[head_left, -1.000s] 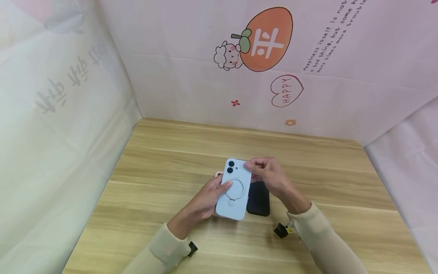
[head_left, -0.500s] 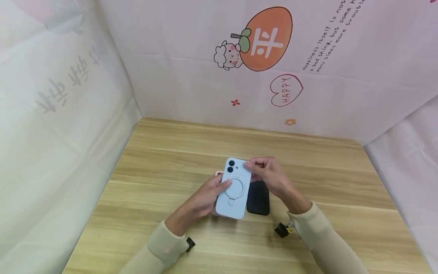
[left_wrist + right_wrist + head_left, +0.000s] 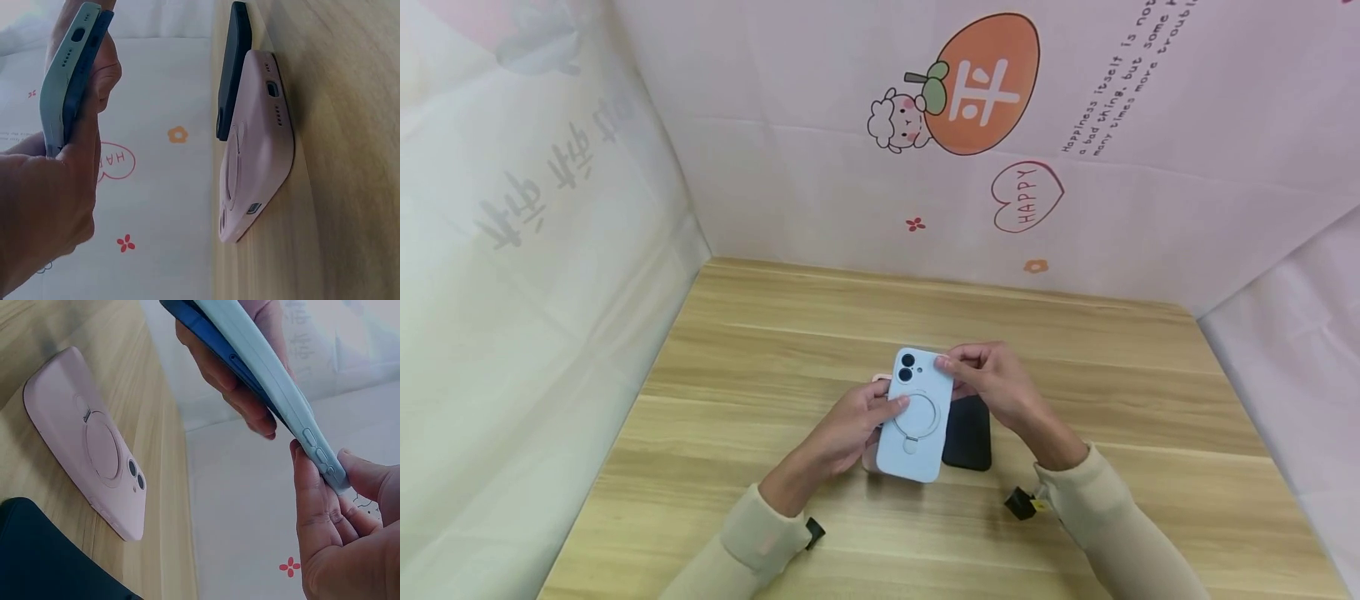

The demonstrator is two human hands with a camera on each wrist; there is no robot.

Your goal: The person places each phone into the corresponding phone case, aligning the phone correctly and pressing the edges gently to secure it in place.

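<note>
A light blue phone case [image 3: 917,417] with a ring on its back is held above the table, its camera end pointing away. Within it sits a dark blue phone [image 3: 215,340], standing apart from the case at the bottom end. My left hand [image 3: 856,427] grips case and phone together from the left side, thumb on the ring's edge. At the top right corner, my right hand [image 3: 997,385] pinches the case between thumb and fingers. Below lie a phone in a pink case [image 3: 69,425], camera side up, and a flat black phone-shaped object [image 3: 967,437].
The wood-grain table [image 3: 760,333] runs back to a printed cloth wall [image 3: 820,192]. More cloth hangs at the left [image 3: 550,292] and right sides. Each wrist carries a small black camera, such as the right one [image 3: 1020,503].
The light blue case has shifted very slightly to the right, showing a little more of the pink case at its lower left. Both hands keep their holds.
</note>
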